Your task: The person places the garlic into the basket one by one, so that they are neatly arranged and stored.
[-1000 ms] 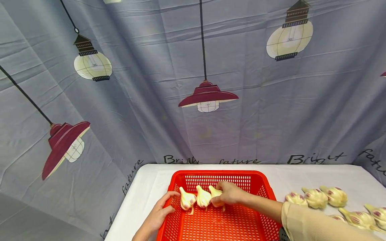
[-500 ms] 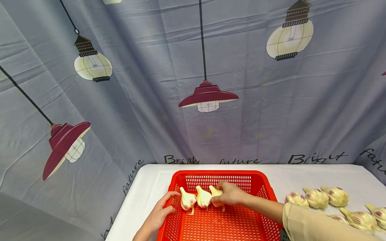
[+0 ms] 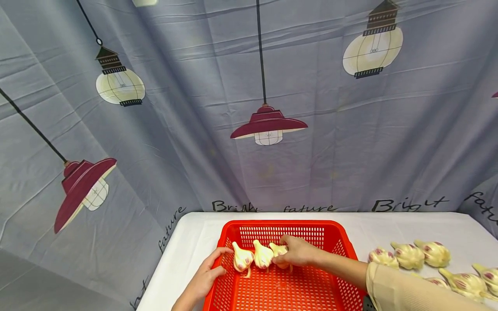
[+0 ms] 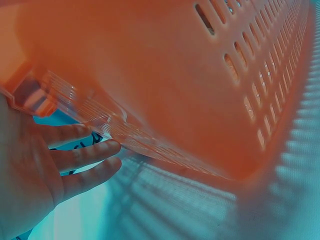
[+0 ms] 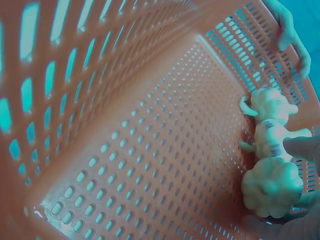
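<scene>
The right hand point(image 3: 297, 252) grips a garlic bulb point(image 5: 271, 186) beside two more bulbs point(image 3: 263, 256) in a red basket point(image 3: 285, 294) on the table point(image 3: 191, 242); the left hand point(image 3: 201, 277), fingers point(image 4: 85, 156) extended, touches the rim point(image 3: 280, 223).

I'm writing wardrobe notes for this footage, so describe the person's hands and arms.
Both the left hand and right hand are bare, without gloves. A beige sleeve with faint ribbing covers the right arm, ending partway down the forearm; no sleeve shows on the left.
</scene>
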`<action>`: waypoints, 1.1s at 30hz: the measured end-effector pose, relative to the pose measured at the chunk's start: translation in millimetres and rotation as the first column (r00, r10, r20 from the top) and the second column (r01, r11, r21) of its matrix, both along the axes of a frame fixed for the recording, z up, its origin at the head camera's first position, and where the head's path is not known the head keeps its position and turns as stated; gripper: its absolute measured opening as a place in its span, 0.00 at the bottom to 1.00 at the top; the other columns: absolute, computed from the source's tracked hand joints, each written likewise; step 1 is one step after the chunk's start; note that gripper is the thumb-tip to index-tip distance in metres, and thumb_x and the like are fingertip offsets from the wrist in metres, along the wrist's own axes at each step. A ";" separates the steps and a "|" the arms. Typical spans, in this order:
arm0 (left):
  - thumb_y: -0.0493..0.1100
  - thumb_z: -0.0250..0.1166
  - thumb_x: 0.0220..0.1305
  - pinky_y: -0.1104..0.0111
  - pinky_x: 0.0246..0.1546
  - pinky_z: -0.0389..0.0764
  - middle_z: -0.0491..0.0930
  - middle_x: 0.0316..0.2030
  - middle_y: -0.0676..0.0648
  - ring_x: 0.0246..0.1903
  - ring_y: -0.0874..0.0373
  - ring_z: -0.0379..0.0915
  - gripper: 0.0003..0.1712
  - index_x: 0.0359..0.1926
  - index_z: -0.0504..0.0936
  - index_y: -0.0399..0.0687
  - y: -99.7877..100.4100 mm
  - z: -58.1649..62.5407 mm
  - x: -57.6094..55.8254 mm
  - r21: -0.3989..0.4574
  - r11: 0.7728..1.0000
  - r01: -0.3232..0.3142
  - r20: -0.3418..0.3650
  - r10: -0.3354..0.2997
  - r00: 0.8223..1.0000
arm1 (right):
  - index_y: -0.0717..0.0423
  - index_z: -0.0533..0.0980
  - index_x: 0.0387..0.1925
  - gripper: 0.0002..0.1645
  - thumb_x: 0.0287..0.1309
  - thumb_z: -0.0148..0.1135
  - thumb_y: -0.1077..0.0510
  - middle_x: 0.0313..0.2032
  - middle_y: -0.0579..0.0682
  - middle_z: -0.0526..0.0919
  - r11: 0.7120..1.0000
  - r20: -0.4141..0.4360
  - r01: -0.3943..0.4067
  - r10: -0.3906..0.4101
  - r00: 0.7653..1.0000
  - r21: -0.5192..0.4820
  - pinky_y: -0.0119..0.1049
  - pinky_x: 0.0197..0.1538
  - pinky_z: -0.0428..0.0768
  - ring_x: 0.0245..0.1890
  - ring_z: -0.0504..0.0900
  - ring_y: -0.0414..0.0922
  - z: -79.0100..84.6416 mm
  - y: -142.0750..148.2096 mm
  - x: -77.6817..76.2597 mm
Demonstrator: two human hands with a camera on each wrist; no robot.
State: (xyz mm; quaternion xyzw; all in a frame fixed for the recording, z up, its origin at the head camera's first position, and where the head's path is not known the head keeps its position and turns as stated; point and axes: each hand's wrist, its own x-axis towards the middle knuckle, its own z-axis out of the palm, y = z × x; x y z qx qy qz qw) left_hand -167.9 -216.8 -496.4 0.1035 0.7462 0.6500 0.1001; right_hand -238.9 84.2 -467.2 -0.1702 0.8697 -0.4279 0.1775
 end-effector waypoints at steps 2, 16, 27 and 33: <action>0.29 0.53 0.59 0.51 0.39 0.84 0.70 0.59 0.33 0.45 0.41 0.78 0.29 0.64 0.70 0.40 0.0 -0.4 0.2 -0.003 1.000 -0.001 -0.001 0.001 1.000 | 0.66 0.74 0.44 0.25 0.48 0.77 0.59 0.31 0.52 0.79 1.000 -0.004 -0.006 0.006 1.000 0.011 0.41 0.36 0.80 0.32 0.77 0.45 1.3 1.0 -0.1; 0.31 0.52 0.60 0.50 0.39 0.84 0.70 0.59 0.33 0.44 0.42 0.78 0.29 0.64 0.71 0.42 0.6 -0.1 0.5 -0.026 1.000 -0.007 0.017 0.008 1.000 | 0.66 0.74 0.50 0.30 0.48 0.77 0.58 0.33 0.52 0.79 0.999 -0.006 0.002 -0.002 1.000 0.043 0.44 0.38 0.81 0.32 0.79 0.46 13.5 9.6 2.6; 0.31 0.52 0.59 0.52 0.39 0.84 0.70 0.59 0.33 0.44 0.41 0.78 0.29 0.63 0.71 0.42 -0.4 -2.0 -1.0 -0.036 0.999 -0.008 0.011 0.008 1.000 | 0.66 0.73 0.57 0.39 0.48 0.78 0.51 0.46 0.56 0.82 0.990 -0.055 0.018 -0.010 0.998 0.141 0.54 0.51 0.78 0.47 0.80 0.52 26.3 22.5 5.1; 0.31 0.52 0.60 0.52 0.39 0.84 0.70 0.59 0.33 0.44 0.41 0.78 0.28 0.63 0.71 0.42 0.0 -2.1 -0.4 -0.032 0.999 -0.010 0.016 0.011 1.000 | 0.65 0.73 0.58 0.37 0.51 0.76 0.50 0.49 0.56 0.82 0.989 -0.053 0.005 0.003 0.999 0.151 0.56 0.52 0.77 0.50 0.80 0.55 34.1 29.2 8.8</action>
